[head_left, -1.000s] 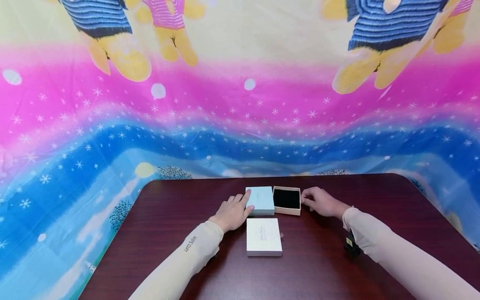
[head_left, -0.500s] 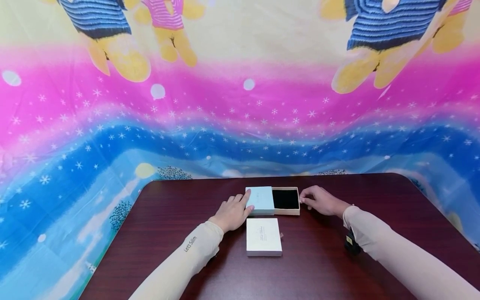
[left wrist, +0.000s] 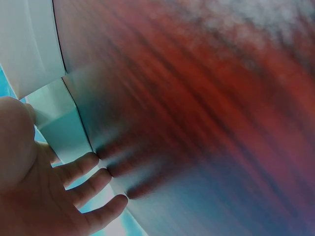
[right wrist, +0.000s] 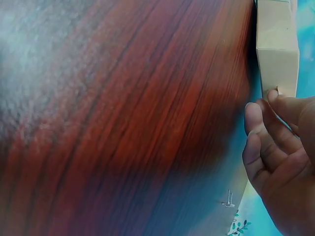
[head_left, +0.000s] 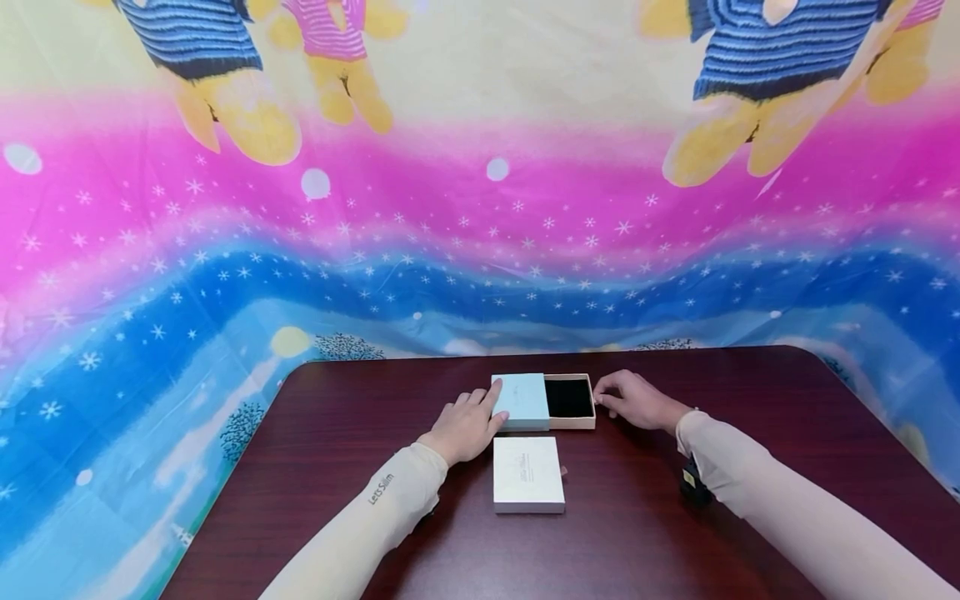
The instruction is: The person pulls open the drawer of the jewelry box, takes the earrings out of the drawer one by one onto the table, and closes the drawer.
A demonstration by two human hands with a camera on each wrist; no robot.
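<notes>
A pale blue-white drawer box lies near the back of the table in the head view. Its sleeve (head_left: 520, 402) is at left. The cream drawer (head_left: 594, 414), with a black lining (head_left: 569, 398), sticks out to the right. My left hand (head_left: 463, 427) rests against the sleeve's left end, thumb and index finger on it; its other fingers reach to the table, straight and spread. At the drawer's outer end, my right hand (head_left: 637, 400) has thumb and index finger together at a small pull tab (right wrist: 277, 90), mostly hidden by the fingertips. Its remaining fingers are bent.
A second white box (head_left: 528, 475), closed, with a small pinkish tab (head_left: 564, 472) on its right side, lies just in front of the first. The dark red-brown table (head_left: 360, 517) has rounded back corners. A patterned cloth (head_left: 480, 250) hangs behind and around it.
The drawer has slid left, further into the sleeve, so less black lining shows. My right hand has moved left with it. The left hand, sleeve and second box have stayed in place.
</notes>
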